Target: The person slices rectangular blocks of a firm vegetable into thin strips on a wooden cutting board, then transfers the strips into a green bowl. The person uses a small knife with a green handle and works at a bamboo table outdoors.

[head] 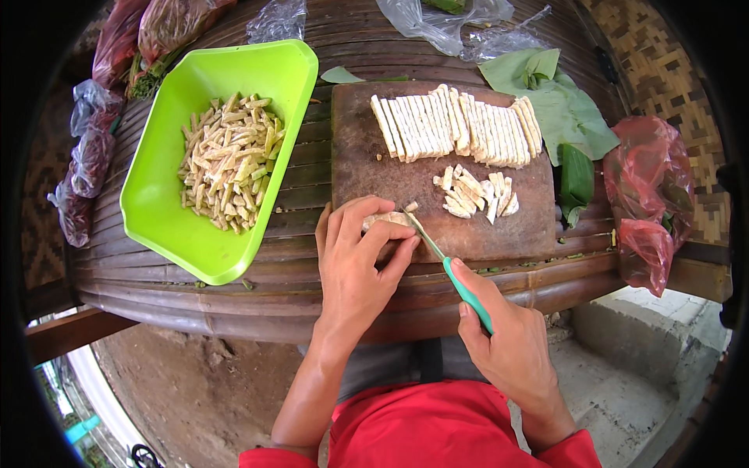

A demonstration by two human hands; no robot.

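On a worn wooden cutting board (398, 175), my left hand (357, 251) holds down a piece of what looks like tempeh (386, 219) near the front left corner. My right hand (509, 333) grips the green handle of a kitchen knife (468, 289), its blade at the right end of that piece, beside a small cut bit (411, 206). Thin pale slices (421, 126) stand in a long row at the back of the board. Short cut strips (468, 193) lie in a small heap in front of the row. More strips (231, 158) fill part of a lime-green plastic basin (219, 266) to the left.
Banana leaf pieces (570, 111) and a red plastic bag (649, 169) lie right of the board. Clear plastic bags (445, 26) are behind it. Bagged produce (93, 146) lines the left side of the bamboo table (263, 298), whose rounded front edge is close to my body.
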